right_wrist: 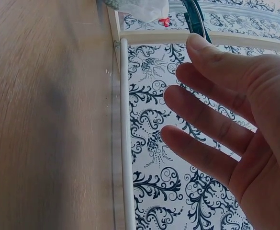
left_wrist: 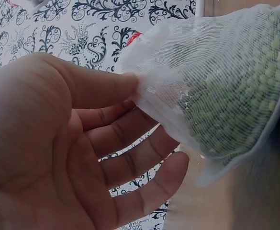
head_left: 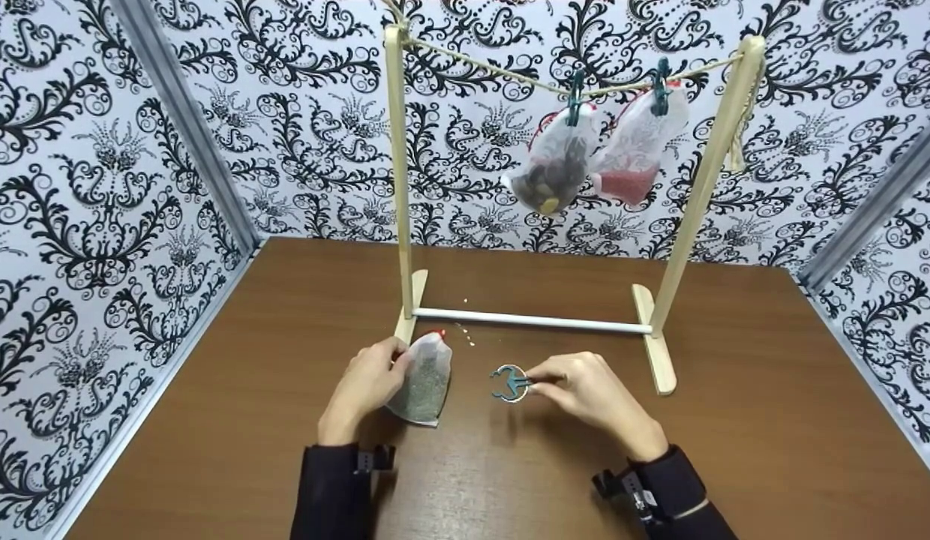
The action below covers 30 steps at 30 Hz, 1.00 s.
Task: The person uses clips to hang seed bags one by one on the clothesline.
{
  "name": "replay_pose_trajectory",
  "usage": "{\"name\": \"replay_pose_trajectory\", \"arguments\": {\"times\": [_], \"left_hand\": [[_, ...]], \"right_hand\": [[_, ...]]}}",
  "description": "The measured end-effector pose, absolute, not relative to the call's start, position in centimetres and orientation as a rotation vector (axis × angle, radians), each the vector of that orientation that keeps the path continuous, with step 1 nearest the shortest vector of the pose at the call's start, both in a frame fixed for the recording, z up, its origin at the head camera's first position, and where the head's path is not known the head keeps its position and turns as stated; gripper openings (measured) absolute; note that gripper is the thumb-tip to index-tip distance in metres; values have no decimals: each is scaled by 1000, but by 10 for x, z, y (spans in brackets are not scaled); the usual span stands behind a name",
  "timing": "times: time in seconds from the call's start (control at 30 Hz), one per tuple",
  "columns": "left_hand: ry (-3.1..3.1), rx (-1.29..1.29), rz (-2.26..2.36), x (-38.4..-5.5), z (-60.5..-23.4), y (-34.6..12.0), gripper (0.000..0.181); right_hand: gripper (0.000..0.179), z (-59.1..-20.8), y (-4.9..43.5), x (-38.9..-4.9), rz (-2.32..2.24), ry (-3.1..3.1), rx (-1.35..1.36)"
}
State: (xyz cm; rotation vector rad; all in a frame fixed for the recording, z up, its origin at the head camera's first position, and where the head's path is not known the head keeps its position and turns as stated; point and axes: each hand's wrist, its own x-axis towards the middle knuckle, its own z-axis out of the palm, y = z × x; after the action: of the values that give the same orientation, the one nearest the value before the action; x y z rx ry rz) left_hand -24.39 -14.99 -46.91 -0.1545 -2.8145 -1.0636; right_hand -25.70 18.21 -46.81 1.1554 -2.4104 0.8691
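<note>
My left hand point(head_left: 367, 379) pinches the side of a white mesh bag point(head_left: 427, 382) between thumb and fingers. Green grains, like dried peas, fill its lower part in the left wrist view, and a red tip shows at its top. The bag stands tilted at the table, near the rack's left foot. My right hand point(head_left: 585, 390) pinches a blue-green clothespin point(head_left: 514, 382) by its end, a little above the tabletop. A pale ring shape shows around the clothespin's jaws. In the right wrist view, only part of the clothespin point(right_wrist: 193, 19) appears past the thumb.
A wooden rack point(head_left: 397, 172) with a white crossbar point(head_left: 532, 321) holds a sagging rope point(head_left: 487, 69). From it hang two mesh bags on green clothespins: one with dark contents point(head_left: 551, 176), one with red grains point(head_left: 630, 180). Small pale crumbs point(head_left: 465, 330) lie near the crossbar on the brown table point(head_left: 247, 375).
</note>
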Motion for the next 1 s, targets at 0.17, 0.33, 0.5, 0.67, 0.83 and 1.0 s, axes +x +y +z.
{"name": "replay_pose_trajectory", "arguments": {"times": [0.17,0.33,0.5,0.67,0.83,1.0], "left_hand": [[-2781,-181,-1109,-244,-467,-149,13],[-2745,-217,-1120,-243,-465,-148,13],[-2705,-247,-1126,-243,-462,-146,11],[-2649,-268,-1143,-244,-460,-143,10],[-2586,-293,-1154,-244,-457,-142,9],[-2542,-303,-1161,-244,-455,-141,8]], "right_hand": [[15,-467,182,-257,878,-2416,1153],[15,-467,183,-257,865,-2417,1153],[15,-466,183,-256,888,-2446,1156],[15,-466,184,-257,875,-2453,1180],[15,-466,184,-257,874,-2433,1186],[15,-467,184,-258,876,-2408,1190]]}}
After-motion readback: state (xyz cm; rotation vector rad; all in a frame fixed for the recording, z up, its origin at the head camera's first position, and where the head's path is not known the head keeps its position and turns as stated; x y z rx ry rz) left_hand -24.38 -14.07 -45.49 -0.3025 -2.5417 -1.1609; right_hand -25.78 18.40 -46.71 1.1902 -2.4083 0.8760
